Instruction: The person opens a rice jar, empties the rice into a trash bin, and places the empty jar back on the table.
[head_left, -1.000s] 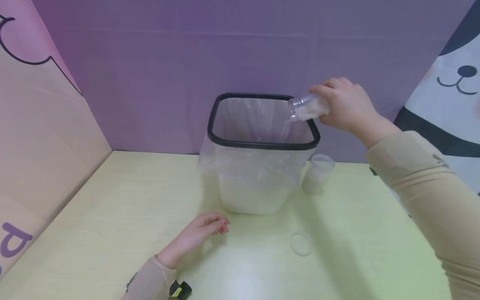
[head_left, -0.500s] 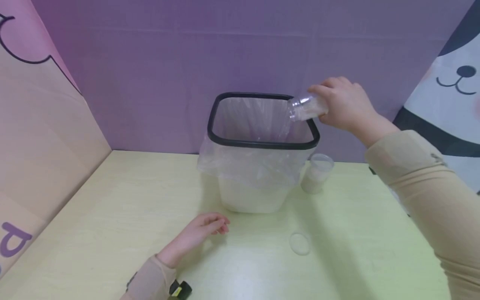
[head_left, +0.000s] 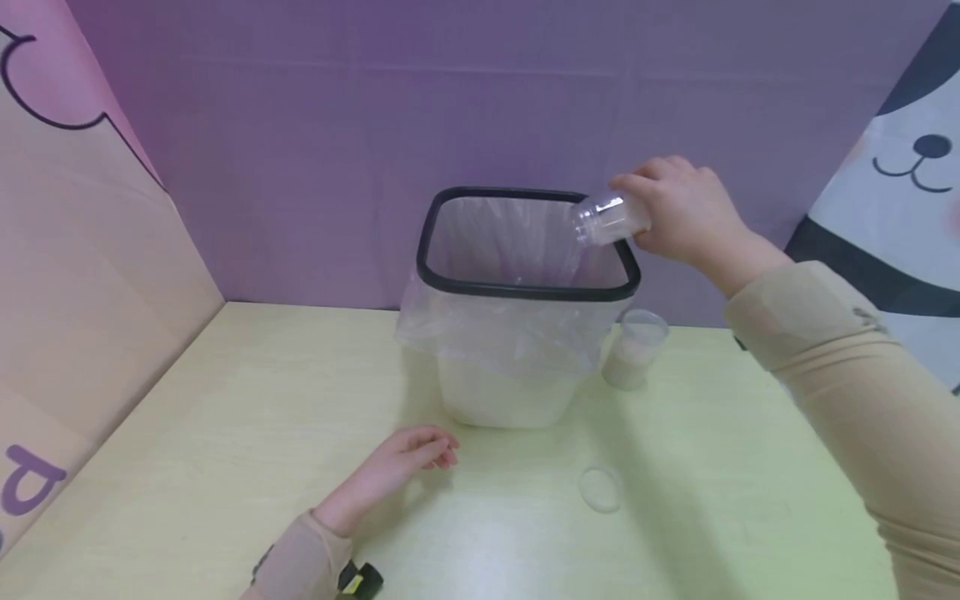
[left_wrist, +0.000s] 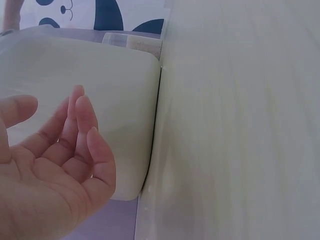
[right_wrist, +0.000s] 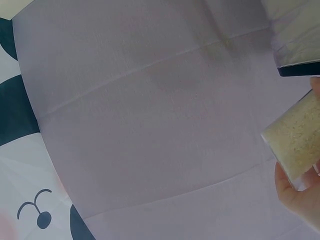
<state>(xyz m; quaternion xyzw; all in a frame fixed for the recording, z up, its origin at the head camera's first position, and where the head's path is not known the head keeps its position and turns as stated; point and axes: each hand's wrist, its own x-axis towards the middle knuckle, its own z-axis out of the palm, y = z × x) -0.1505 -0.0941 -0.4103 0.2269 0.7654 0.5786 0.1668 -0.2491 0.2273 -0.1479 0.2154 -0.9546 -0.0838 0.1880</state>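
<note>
My right hand grips a clear plastic jar, tilted with its mouth over the right side of a white trash bin. Pale grains like rice show through the jar wall in the right wrist view. The bin has a black rim and a clear plastic liner folded over it. My left hand stays low in front of the bin with loosely curled fingers, holding nothing. In the left wrist view, those fingers appear before the bin wall.
A second clear container, partly filled with pale grains, stands right of the bin. A clear ring or lid lies on the table in front. A black and yellow item sits by my left sleeve. A purple cloth hangs behind.
My right hand and the jar have shifted slightly left over the bin. Less of the pale grain shows near the jar's mouth. The left hand has stayed where it was.
</note>
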